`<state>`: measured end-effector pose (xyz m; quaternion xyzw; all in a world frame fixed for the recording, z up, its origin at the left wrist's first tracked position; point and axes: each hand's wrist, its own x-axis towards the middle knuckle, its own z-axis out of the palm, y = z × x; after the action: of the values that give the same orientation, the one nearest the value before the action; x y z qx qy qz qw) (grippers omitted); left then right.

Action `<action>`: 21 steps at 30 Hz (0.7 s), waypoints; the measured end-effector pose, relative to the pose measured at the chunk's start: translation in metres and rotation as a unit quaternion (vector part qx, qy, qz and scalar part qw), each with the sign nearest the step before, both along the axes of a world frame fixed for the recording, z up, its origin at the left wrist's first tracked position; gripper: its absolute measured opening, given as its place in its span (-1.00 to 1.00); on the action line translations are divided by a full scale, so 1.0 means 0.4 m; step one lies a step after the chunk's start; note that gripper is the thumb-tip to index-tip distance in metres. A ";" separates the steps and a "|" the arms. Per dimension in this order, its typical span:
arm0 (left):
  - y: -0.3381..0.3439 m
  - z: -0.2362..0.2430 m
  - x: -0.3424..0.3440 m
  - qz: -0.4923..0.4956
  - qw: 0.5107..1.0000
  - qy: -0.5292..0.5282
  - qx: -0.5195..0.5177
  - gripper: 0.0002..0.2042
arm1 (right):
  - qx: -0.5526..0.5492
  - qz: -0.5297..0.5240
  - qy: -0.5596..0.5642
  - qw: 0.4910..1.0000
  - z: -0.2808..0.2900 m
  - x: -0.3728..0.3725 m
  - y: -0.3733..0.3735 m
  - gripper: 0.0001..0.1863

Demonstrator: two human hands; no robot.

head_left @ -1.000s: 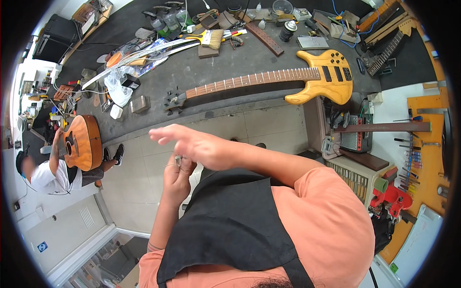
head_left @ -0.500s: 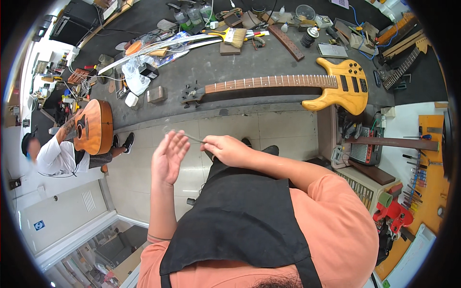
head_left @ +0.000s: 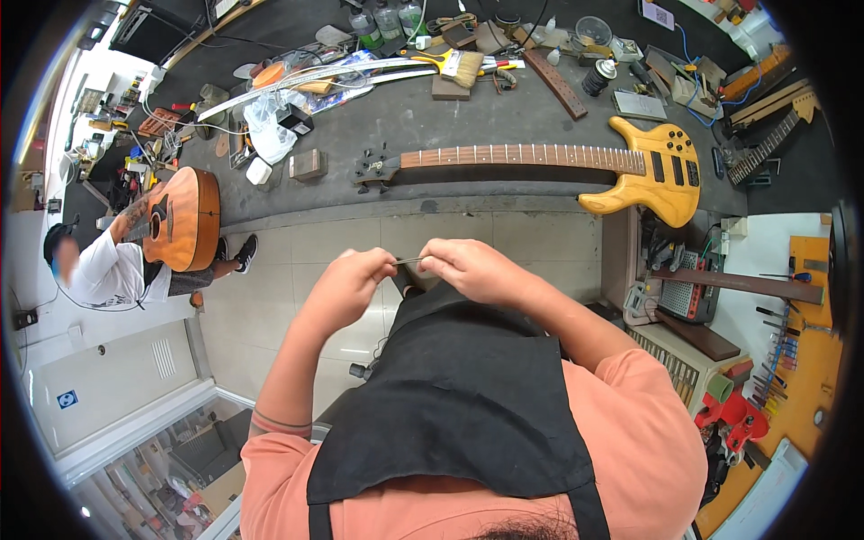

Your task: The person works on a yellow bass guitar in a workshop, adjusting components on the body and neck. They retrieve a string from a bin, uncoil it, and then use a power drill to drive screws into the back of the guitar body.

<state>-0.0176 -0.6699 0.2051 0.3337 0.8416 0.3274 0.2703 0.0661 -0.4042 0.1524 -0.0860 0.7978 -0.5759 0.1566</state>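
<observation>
My left hand and my right hand are raised in front of my black apron, both pinched on a thin wire-like strand stretched level between their fingertips. What kind of strand it is, I cannot tell. Beyond my hands, a natural-wood bass guitar lies along the front of the dark workbench, its fretted neck and headstock pointing left.
At the left a person holds an acoustic guitar. Brushes, bottles and tools crowd the bench's back. Another guitar neck lies at right, near a tool board, an amplifier and drawers. Tiled floor shows below.
My hands were close together, then my left opened and rose while my right held the strand. Now the left has closed on it, and both hands are level and slightly apart.
</observation>
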 end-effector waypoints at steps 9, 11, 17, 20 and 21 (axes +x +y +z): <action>-0.070 0.124 -0.065 0.286 0.681 -0.351 0.576 -0.72 | -0.122 -0.168 -0.058 0.977 -0.114 -0.005 0.047 -0.72; -0.024 0.112 -0.050 0.263 0.711 -0.275 0.591 -0.76 | -0.045 -0.189 0.110 0.975 -0.149 -0.026 0.004 -0.72; 0.084 -0.035 0.009 0.069 0.957 0.218 0.181 -0.92 | 0.068 0.035 0.075 0.994 -0.087 -0.035 -0.124 -0.72; 0.074 -0.049 0.005 -0.022 0.937 0.346 0.033 -0.80 | 0.055 0.042 0.092 0.993 -0.073 -0.035 -0.158 -0.79; 0.054 -0.062 0.002 -0.018 0.938 0.346 0.014 -0.81 | 0.061 0.043 0.080 0.994 -0.072 -0.035 -0.153 -0.79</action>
<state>-0.0166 -0.6482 0.1802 0.4448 0.8726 0.1984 -0.0361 0.0523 -0.4653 0.1237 -0.1566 0.8371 -0.5098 0.1215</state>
